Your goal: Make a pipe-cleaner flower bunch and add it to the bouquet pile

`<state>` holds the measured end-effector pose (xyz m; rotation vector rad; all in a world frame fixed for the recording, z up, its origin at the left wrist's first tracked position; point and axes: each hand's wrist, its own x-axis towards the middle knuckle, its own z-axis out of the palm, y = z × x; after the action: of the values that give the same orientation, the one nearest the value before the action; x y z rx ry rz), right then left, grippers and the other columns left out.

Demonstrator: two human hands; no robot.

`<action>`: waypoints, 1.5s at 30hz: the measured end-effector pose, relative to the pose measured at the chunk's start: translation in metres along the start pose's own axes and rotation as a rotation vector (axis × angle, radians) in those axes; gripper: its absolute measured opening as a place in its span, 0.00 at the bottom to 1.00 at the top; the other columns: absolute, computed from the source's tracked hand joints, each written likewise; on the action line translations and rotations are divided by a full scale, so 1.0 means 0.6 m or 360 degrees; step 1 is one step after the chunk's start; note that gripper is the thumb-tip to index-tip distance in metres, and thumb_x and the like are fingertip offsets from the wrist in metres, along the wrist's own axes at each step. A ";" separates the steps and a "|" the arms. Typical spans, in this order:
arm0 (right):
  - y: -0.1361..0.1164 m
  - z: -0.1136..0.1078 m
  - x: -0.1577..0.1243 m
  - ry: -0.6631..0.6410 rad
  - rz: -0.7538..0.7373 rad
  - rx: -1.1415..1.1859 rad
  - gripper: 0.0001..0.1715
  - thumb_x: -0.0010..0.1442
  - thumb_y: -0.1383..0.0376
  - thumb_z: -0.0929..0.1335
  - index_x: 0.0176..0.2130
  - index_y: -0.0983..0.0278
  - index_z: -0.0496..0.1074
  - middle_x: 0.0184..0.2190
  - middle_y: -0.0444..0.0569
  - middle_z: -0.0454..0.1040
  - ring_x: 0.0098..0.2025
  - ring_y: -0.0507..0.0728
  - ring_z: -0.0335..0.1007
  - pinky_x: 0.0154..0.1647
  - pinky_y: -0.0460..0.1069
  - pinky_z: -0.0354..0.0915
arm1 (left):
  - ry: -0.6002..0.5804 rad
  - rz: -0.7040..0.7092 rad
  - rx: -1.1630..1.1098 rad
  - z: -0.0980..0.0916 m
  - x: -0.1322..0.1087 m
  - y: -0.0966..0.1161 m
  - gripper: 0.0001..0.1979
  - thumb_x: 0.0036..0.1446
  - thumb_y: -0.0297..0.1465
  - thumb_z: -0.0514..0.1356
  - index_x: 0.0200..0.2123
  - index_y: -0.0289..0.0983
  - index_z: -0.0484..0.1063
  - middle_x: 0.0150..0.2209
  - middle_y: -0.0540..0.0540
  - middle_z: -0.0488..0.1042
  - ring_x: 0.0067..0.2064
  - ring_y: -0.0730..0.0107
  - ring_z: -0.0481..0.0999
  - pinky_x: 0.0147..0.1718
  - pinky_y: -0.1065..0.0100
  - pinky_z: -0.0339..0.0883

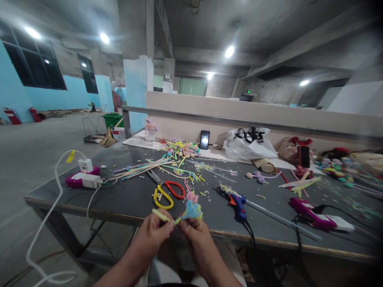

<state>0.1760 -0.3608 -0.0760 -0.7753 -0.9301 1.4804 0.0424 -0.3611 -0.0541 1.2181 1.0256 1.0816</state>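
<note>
My left hand (155,235) is closed in a pinch on a thin pale-green stick (161,215), just in front of the grey table's near edge (125,217). My right hand (193,231) is closed on the stem of a small blue and pink paper flower (192,208), whose head points up. Both hands meet at the stick and flower stem. Just beyond them on the table lie two pairs of scissors, one with yellow handles (161,198), one with red handles (174,189).
A blue glue gun (237,204) lies right of the hands, its cord hanging over the edge. Coloured sticks and scraps (167,163) litter the middle. Power strips (85,177), a phone (204,140), a white bag (248,144) and a magenta device (311,215) also sit on the table.
</note>
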 end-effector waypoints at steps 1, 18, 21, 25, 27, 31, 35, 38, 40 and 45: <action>0.003 0.005 -0.003 0.0029 0.0008 0.0018 0.13 0.41 0.62 0.73 0.29 0.67 0.72 0.25 0.46 0.70 0.29 0.53 0.64 0.36 0.48 0.60 | 0.0106 0.0130 0.0222 -0.001 -0.001 0.002 0.07 0.45 0.34 0.59 0.22 0.36 0.66 0.18 0.52 0.63 0.22 0.74 0.61 0.23 0.72 0.52; -0.008 0.016 -0.014 0.0275 -0.0147 -0.0344 0.16 0.39 0.58 0.72 0.24 0.66 0.68 0.21 0.44 0.67 0.27 0.52 0.62 0.30 0.46 0.60 | -0.0032 -0.0043 -0.0245 0.010 -0.012 -0.013 0.09 0.47 0.34 0.59 0.25 0.33 0.65 0.21 0.52 0.64 0.22 0.79 0.60 0.22 0.75 0.52; -0.010 0.011 -0.012 0.0177 -0.0152 -0.0406 0.15 0.40 0.59 0.72 0.26 0.66 0.67 0.22 0.43 0.67 0.27 0.52 0.62 0.30 0.46 0.60 | -0.0176 -0.0266 -0.0547 0.004 -0.012 -0.012 0.07 0.44 0.30 0.61 0.25 0.33 0.65 0.20 0.52 0.64 0.21 0.81 0.60 0.21 0.75 0.51; -0.011 0.005 -0.012 -0.0072 -0.0120 -0.0480 0.15 0.42 0.59 0.71 0.26 0.66 0.65 0.21 0.41 0.63 0.25 0.50 0.60 0.28 0.46 0.58 | -0.0404 -0.0626 -0.0874 -0.012 -0.003 -0.032 0.07 0.40 0.26 0.61 0.25 0.33 0.65 0.19 0.53 0.64 0.18 0.82 0.59 0.19 0.76 0.48; -0.012 0.001 -0.012 -0.0179 -0.0109 -0.0551 0.14 0.44 0.59 0.70 0.26 0.66 0.65 0.21 0.41 0.62 0.24 0.50 0.59 0.27 0.45 0.57 | -0.0583 -0.0818 -0.1024 -0.020 -0.001 -0.046 0.06 0.39 0.26 0.60 0.24 0.33 0.65 0.18 0.52 0.64 0.18 0.82 0.58 0.18 0.76 0.46; -0.012 -0.008 -0.009 -0.0294 -0.0175 -0.0672 0.13 0.45 0.60 0.70 0.25 0.66 0.65 0.21 0.41 0.62 0.24 0.49 0.57 0.27 0.45 0.56 | -0.0764 -0.0937 -0.1169 -0.022 -0.004 -0.057 0.07 0.38 0.27 0.60 0.21 0.32 0.63 0.19 0.51 0.63 0.18 0.82 0.57 0.19 0.77 0.45; -0.004 -0.014 -0.006 -0.0150 -0.0103 -0.0576 0.13 0.43 0.60 0.71 0.27 0.66 0.67 0.22 0.42 0.65 0.26 0.51 0.60 0.30 0.46 0.57 | -0.0474 -0.0702 -0.0831 -0.013 -0.010 -0.033 0.09 0.39 0.28 0.63 0.24 0.32 0.65 0.19 0.52 0.63 0.19 0.83 0.57 0.19 0.77 0.45; -0.001 -0.026 -0.009 -0.0141 -0.0057 -0.0561 0.13 0.44 0.60 0.71 0.30 0.65 0.70 0.26 0.44 0.69 0.31 0.53 0.63 0.36 0.48 0.59 | -0.0271 -0.0319 -0.0418 -0.015 -0.013 -0.005 0.09 0.44 0.32 0.61 0.25 0.33 0.64 0.20 0.53 0.64 0.21 0.81 0.58 0.21 0.76 0.48; -0.008 -0.040 -0.010 -0.0155 0.0006 -0.0578 0.14 0.43 0.61 0.72 0.31 0.65 0.71 0.29 0.44 0.70 0.33 0.53 0.64 0.38 0.48 0.59 | -0.0253 -0.0154 -0.0155 -0.020 -0.015 0.012 0.09 0.47 0.34 0.59 0.25 0.34 0.63 0.19 0.54 0.62 0.21 0.80 0.58 0.21 0.75 0.49; -0.079 -0.075 -0.003 -0.0167 0.0255 -0.0318 0.14 0.49 0.57 0.68 0.33 0.65 0.71 0.27 0.45 0.70 0.27 0.49 0.64 0.29 0.44 0.59 | -0.0347 0.0295 0.0879 -0.030 -0.031 0.037 0.05 0.49 0.28 0.55 0.23 0.35 0.65 0.20 0.53 0.63 0.24 0.76 0.61 0.24 0.73 0.52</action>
<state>0.2378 -0.3563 -0.0548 -0.9424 -1.1294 1.5954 0.0197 -0.3753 -0.0331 1.8628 1.0912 0.7977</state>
